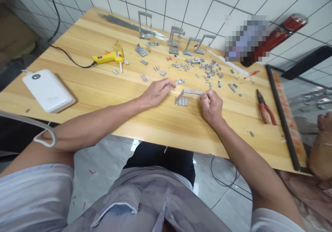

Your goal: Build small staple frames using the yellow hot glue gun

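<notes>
My right hand (212, 106) is closed at the free end of the top arm of a small grey metal stand (193, 91). The stand has a slanted post and a base of flat strips that rests on the wooden table (155, 124). Whatever else may be between those fingertips is hidden. To the left, my left hand (159, 91) hovers low over the tabletop with its fingers stretched out and nothing visible in them. Its fingertips come close to a few small metal pieces (180, 82).
Similar metal stands (175, 39) line the back, near scattered metal bits (212, 69). A yellow glue gun (110, 58) and a white power bank (49, 90) lie left. Red-handled pliers (265, 108) lie right, before a dark-framed panel (282, 117) and another person's hand (324, 123).
</notes>
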The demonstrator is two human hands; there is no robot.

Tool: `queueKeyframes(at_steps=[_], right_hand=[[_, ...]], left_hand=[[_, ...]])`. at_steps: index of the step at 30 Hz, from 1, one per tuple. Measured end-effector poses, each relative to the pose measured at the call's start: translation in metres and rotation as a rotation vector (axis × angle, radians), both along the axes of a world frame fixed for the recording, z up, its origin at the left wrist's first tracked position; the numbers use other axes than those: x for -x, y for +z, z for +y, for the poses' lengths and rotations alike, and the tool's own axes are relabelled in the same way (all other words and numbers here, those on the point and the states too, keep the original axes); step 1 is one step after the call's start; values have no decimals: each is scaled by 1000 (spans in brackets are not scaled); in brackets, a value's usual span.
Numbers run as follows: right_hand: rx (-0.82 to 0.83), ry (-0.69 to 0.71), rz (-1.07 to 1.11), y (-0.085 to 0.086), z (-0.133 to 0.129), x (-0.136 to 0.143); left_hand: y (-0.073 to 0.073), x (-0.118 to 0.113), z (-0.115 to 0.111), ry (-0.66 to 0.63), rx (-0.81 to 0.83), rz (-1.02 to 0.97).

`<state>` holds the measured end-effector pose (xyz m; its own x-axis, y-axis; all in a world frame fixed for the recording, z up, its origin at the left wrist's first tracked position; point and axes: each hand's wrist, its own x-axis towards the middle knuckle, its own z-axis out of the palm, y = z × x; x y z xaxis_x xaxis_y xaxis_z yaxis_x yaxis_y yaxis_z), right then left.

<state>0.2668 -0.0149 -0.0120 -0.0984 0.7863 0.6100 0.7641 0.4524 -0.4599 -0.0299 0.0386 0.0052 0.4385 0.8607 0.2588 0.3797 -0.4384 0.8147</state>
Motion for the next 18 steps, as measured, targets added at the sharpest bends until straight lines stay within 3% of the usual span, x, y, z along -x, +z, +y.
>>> queueKeyframes(at_steps=[5, 14, 18], right_hand=[[106, -1, -84, 4, 0, 2], [131, 2, -98, 3, 0, 9], [132, -73, -41, 20, -4, -16]], left_hand=[[2, 0, -1, 7, 63, 35], [5, -2, -3, -4, 98, 17], [6, 0, -3, -4, 105, 24]])
